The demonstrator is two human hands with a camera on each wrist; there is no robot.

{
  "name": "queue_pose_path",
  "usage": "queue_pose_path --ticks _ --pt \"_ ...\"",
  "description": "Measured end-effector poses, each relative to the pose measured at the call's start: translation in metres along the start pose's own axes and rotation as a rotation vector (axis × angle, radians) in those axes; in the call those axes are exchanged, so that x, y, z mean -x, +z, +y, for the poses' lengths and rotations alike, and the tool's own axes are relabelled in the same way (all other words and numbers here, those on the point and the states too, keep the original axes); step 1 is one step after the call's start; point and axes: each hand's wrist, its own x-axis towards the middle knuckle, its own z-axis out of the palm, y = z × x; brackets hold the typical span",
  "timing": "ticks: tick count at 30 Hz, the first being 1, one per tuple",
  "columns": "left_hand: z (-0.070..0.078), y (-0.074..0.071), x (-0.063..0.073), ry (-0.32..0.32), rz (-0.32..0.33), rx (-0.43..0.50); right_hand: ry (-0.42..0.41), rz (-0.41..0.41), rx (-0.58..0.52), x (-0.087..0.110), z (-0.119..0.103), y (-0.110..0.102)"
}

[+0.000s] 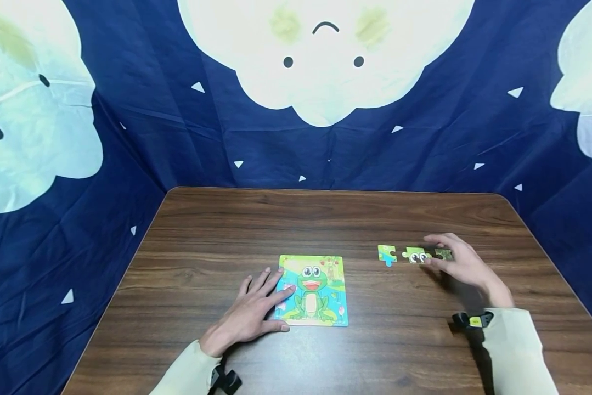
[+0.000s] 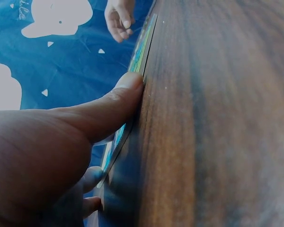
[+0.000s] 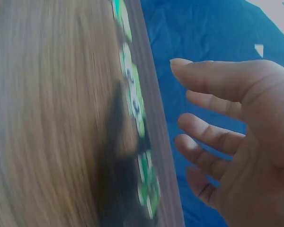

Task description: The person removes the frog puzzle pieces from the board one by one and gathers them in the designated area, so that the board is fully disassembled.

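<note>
A square frog picture board (image 1: 334,307) lies flat on the table, and my left hand (image 1: 250,314) rests at its left side with fingers spread across that edge. In the left wrist view the thumb (image 2: 116,101) lies along the board's near edge. Over to the right, my right hand (image 1: 462,264) hovers above a row of jigsaw pieces, fingers loosely bent and apart, with nothing between them. The row holds a green and blue piece (image 1: 386,252), one with frog eyes (image 1: 415,254), and a green piece (image 1: 444,254) partly hidden by that hand.
The brown wood-grain table (image 1: 226,230) has rounded far corners. Dark blue cloth (image 1: 256,142) with white cloud shapes hangs behind it and at both sides. Each wrist wears a black strap, the right one (image 1: 473,320) with a yellow patch.
</note>
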Motion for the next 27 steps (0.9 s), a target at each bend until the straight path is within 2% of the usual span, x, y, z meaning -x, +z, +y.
queue_pose_path --ticks 5,12,19,27 --pt "0.000 0.001 0.000 0.005 0.002 0.008 -0.024 0.001 -0.014 -0.007 -0.017 0.011" --pt "0.000 0.001 0.000 -0.008 0.007 0.020 -0.118 0.017 -0.034 -0.021 -0.044 0.032" --pt "0.000 0.001 0.000 -0.025 -0.014 0.015 -0.183 -0.039 -0.056 -0.030 -0.071 0.054" --pt "0.000 0.002 0.000 -0.010 0.002 0.006 -0.217 -0.082 -0.108 -0.037 -0.098 0.073"
